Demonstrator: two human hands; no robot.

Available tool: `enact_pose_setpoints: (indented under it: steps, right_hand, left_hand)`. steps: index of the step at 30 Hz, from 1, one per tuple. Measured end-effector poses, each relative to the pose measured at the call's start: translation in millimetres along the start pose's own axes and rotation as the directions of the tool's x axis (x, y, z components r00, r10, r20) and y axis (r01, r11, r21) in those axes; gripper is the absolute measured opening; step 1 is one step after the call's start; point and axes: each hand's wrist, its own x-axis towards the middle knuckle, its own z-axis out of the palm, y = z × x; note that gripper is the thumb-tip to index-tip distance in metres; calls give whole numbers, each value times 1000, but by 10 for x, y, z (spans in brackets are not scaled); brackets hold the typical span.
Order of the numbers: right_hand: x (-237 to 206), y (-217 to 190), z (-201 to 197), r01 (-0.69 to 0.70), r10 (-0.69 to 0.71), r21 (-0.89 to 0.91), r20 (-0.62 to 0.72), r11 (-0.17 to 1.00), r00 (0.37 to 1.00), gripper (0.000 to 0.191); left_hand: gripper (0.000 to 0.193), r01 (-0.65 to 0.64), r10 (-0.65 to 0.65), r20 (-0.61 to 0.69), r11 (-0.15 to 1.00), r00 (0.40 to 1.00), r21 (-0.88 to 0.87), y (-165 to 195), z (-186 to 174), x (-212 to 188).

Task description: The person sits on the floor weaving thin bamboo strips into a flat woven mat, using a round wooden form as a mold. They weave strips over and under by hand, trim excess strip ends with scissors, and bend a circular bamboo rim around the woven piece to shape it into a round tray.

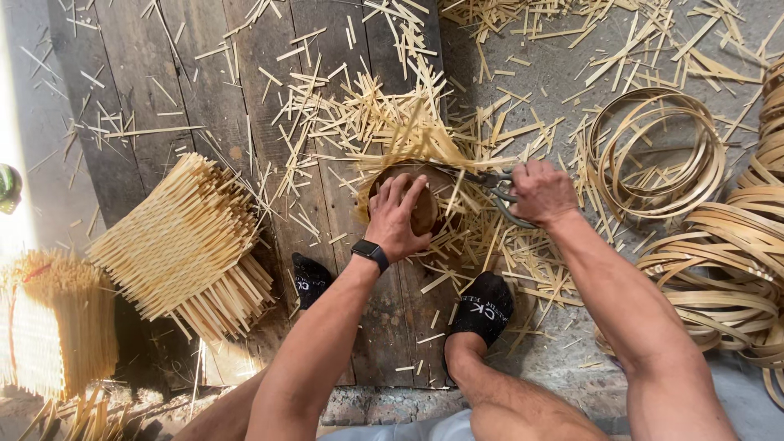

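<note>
- Bright daylight from the left; the far left edge is blown out in white glare.
- Soft shadows fall right of the arms and feet.
- Sharp centre; slight wide-angle stretching at the corners.

Bare arms, a black wristwatch (370,253), black socks (483,308).
</note>
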Motion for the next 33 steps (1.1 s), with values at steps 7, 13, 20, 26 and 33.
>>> enact_pose_setpoints:
  steps: [7, 13, 20, 26, 33]
  right_hand:
    - [126, -187, -35, 0, -77, -188, -401, 982, 913, 42]
    - [11, -10, -53, 35, -40, 69, 66, 997, 997, 42]
    - [59, -163, 44, 8, -29, -58, -386, 998, 922, 44]
    - [-21, 43, -36, 35, -38, 103, 26, 994, 999, 18]
    - [94, -187, -7, 44, -46, -14, -214, 999, 976, 14]
  left_hand:
    - [116, -169, 160, 172, 985, 972, 38, -120, -103, 80]
    - [126, 160, -181, -192, 980, 965, -118, 27, 150, -51]
    - [115, 132, -137, -176, 990, 975, -40, 113, 367, -57]
    - [105, -72, 71, -21, 996, 997, -48, -59, 65, -45]
    - [103, -224, 226, 80, 974, 971, -29, 6, -48, 18]
